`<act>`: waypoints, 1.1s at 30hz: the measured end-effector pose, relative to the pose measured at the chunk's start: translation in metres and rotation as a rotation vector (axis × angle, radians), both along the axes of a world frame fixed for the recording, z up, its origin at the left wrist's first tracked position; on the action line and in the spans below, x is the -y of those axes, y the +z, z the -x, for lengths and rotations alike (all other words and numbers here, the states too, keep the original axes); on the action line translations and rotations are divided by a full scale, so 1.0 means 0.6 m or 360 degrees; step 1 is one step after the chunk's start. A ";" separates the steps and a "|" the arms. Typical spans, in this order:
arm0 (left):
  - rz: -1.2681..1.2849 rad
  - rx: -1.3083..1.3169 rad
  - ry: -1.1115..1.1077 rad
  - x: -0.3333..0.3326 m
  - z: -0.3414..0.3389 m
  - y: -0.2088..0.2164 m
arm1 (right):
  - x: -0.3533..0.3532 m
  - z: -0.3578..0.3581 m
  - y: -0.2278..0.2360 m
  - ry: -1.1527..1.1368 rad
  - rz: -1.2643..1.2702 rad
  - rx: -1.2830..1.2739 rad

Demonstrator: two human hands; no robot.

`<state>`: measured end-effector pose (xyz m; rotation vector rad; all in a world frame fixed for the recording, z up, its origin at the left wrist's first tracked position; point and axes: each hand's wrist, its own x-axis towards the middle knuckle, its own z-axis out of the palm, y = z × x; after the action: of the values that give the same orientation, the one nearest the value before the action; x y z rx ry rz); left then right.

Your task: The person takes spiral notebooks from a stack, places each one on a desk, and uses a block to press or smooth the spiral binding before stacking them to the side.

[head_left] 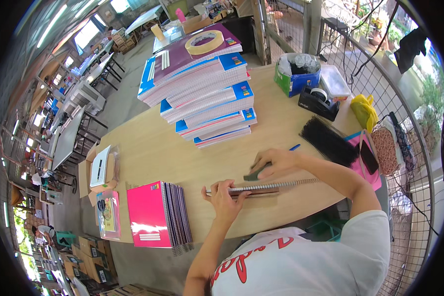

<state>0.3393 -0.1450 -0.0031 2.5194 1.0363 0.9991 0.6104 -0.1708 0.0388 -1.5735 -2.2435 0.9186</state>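
My left hand (225, 200) grips a notebook standing on edge at the table's near side, its fingers and thumb closed about it. A metal spiral coil (301, 182) runs along the notebook's upper edge and sticks out past its right end. Just above the coil, my right hand (274, 162) is closed round a dark grey-green piece (254, 175); its exact kind is unclear. A blue pen (294, 147) lies beyond the right hand. To my left stands a stack of spiral-bound notebooks with a pink cover (148, 207) on top.
A tall pile of unbound notebooks (207, 116) carries a tape roll (204, 42). At the right are black coils (329, 140), a tape dispenser (318, 103), a blue-green tub (298, 81) and a phone (368, 157). A box (102, 167) and a scissors tray (108, 214) line the left edge.
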 end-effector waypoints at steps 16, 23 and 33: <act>0.0334 0.0386 -0.0108 -0.044 0.052 -0.009 | -0.036 0.045 -0.019 0.0108 0.0322 -0.0582; 0.0579 0.0502 -0.0129 -0.048 0.058 -0.021 | -0.057 0.075 -0.013 0.0203 -0.0031 -0.0112; 0.0608 0.0454 -0.0087 -0.049 0.062 -0.033 | -0.089 0.089 -0.026 0.0109 0.0329 -0.0999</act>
<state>0.3019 -0.1154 -0.0229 2.0210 0.9607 0.9994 0.5573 -0.1173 0.0230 -1.0676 -1.8023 1.4586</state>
